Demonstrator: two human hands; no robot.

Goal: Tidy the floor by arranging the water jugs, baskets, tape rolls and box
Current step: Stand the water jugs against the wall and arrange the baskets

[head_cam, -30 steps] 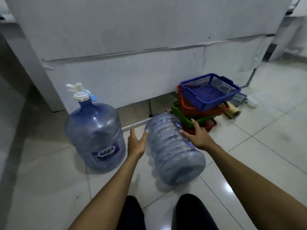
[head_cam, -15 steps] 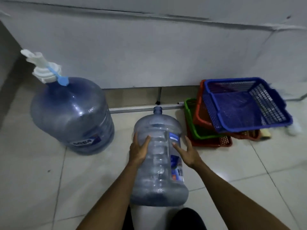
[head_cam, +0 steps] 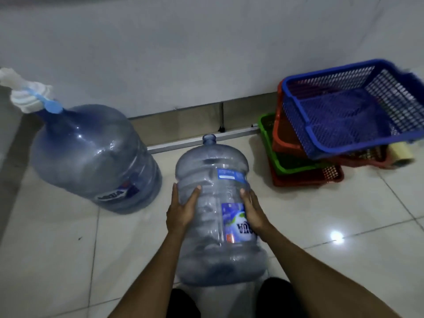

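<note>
— What's the person holding?

— The empty jug [head_cam: 215,203], the one with no cap. The left hand [head_cam: 181,214] presses on its left side, fingers fairly straight and thumb spread across the front. The right hand [head_cam: 253,214] lies flat against its right side, over the label, fingers together.

— Is it standing or lying?

— Its neck points away from the person, toward the wall [head_cam: 206,53]; its base is close to their knees. Whether the base touches the floor [head_cam: 344,214] I cannot tell.

— And the other jug?

— The capped jug [head_cam: 91,157] stands left of the empty jug, near it but apart, with a white dispenser cap [head_cam: 25,97] and a blue tab on top.

— The baskets?

— Right of the empty jug, against the wall, in a loose stack: a blue basket [head_cam: 353,111] on top, tilted, an orange basket [head_cam: 281,134] under it, a green basket [head_cam: 273,152] below that, and a red basket [head_cam: 309,177] at the bottom.

— Any tape?

— One tape roll [head_cam: 400,154] lies right of the stack, just beside the blue basket's lower edge, far from the empty jug.
</note>
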